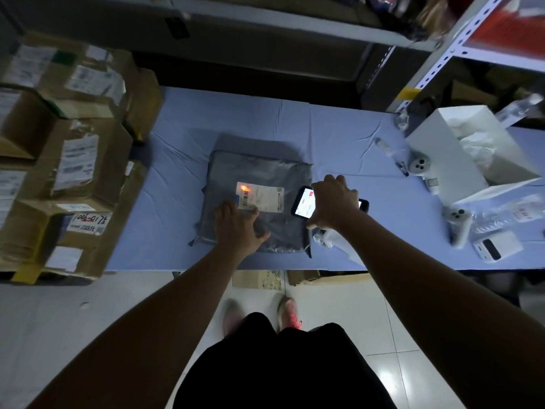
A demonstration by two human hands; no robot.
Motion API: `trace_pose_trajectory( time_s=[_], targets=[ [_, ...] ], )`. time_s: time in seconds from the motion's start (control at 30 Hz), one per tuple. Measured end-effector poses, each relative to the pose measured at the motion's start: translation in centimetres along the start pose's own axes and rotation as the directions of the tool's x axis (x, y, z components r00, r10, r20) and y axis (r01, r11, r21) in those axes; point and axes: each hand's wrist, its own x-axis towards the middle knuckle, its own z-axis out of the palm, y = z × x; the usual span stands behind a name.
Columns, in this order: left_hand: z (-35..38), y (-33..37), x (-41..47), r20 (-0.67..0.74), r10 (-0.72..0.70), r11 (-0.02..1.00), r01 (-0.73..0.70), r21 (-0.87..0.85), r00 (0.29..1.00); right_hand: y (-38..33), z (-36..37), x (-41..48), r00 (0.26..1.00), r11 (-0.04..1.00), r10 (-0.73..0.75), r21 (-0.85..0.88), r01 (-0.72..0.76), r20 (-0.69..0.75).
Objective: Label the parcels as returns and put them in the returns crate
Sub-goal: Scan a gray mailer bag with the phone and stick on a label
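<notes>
A grey plastic mailer parcel (259,172) lies flat in the middle of the blue-covered table (177,178). A white shipping label (265,197) with a barcode is on it, and a red-orange scan light glows on the label's left end. My left hand (236,225) presses flat on the parcel just below the label, fingers spread. My right hand (333,202) grips a handheld scanner (303,203) with a lit screen, held just right of the label.
Stacked cardboard boxes (73,160) with labels fill the left side. At the right stand an open white box (460,149), small white devices (418,166) and a plastic bottle (501,216). Metal shelving (442,54) rises behind. Flat cardboard (259,278) lies under the table's front edge.
</notes>
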Motion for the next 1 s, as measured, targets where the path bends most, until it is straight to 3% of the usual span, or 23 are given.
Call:
trace_pose_trajectory(
  time_s=[0.33, 0.43, 0.57, 0.63, 0.77, 0.93, 1.0],
  targets=[
    [-1.1, 3.4, 0.9, -0.088, -0.116, 0.993, 0.112, -0.047, 0.989, 6.0, 2.0, 2.9, 0.971, 0.909, 0.22, 0.379, -0.17, -0.092],
    [-1.7, 6.4, 1.3, -0.223, -0.009, 0.988, -0.025, -0.15, 0.975, 8.8, 3.4, 4.5, 0.97, 0.906, 0.233, 0.375, -0.194, -0.061],
    [-1.0, 12.0, 2.1, -0.284, 0.145, 0.931, -0.228, -0.286, 0.948, 12.0, 5.6, 7.4, 0.984, 0.92, 0.18, 0.354, -0.17, 0.005],
    [-0.7, 14.4, 2.9, -0.255, 0.176, 0.922, -0.25, -0.296, 0.951, 13.1, 6.6, 9.0, 0.992, 0.927, 0.122, 0.354, -0.124, 0.026],
    [0.8, 17.2, 4.0, -0.062, 0.279, 0.938, -0.286, -0.194, 0.958, 14.8, 8.5, 11.6, 0.997, 0.927, 0.05, 0.368, -0.066, 0.053],
    [2.3, 19.9, 4.7, 0.057, 0.214, 0.977, -0.213, -0.028, 0.975, 16.1, 10.2, 13.6, 0.997, 0.929, -0.016, 0.369, -0.011, 0.071],
    [1.6, 21.0, 4.7, 0.081, 0.208, 0.977, -0.203, -0.057, 0.975, 16.5, 10.6, 14.1, 0.998, 0.927, -0.035, 0.376, 0.009, 0.061]
  ],
)
